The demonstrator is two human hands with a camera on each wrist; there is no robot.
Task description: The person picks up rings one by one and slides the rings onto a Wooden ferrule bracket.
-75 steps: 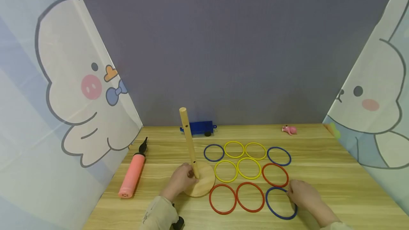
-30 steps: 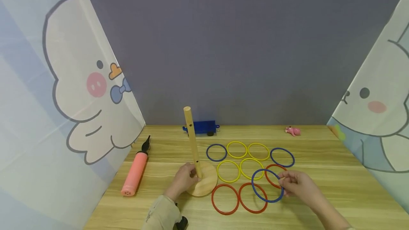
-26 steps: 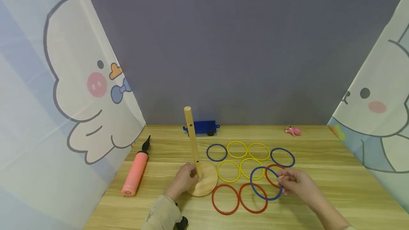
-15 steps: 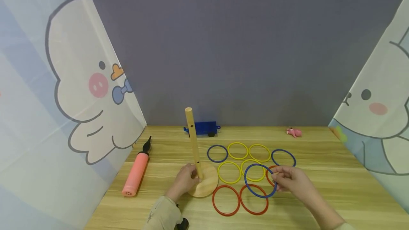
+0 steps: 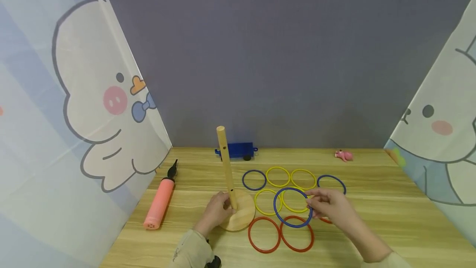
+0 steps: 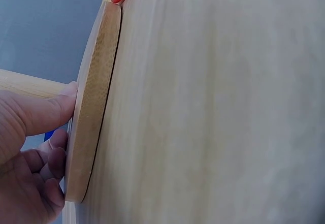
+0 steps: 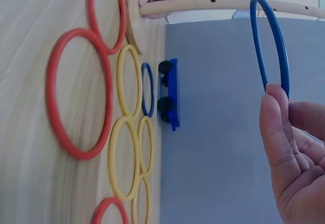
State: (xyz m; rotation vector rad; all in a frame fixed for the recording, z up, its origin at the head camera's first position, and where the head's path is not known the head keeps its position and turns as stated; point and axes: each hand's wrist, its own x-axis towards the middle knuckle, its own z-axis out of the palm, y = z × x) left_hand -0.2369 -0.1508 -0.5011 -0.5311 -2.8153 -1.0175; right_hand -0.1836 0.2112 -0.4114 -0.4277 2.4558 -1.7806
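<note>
My left hand (image 5: 215,211) holds the wooden peg stand at the foot of its upright post (image 5: 227,168). Its thumb presses the round base (image 6: 94,102), with the fingers curled beside it. My right hand (image 5: 334,206) pinches the edge of a blue ring (image 7: 281,46) between thumb and fingers. That ring is raised off the table and tilted, to the right of the post and apart from it. Below it lie a yellow ring (image 5: 255,203) and a red ring (image 5: 249,235). Another red ring (image 5: 326,221) is mostly hidden behind my right hand.
Several more rings lie flat, among them a blue one (image 5: 243,180) and another blue one (image 5: 332,176). Behind the post sits a blue toy cart (image 5: 239,150). A pink hand pump (image 5: 160,204) lies at left, a small pink toy (image 5: 344,156) at back right.
My right hand has picked the blue ring up from the table's front right and carried it left and upward toward the post. The left hand keeps its place at the stand.
</note>
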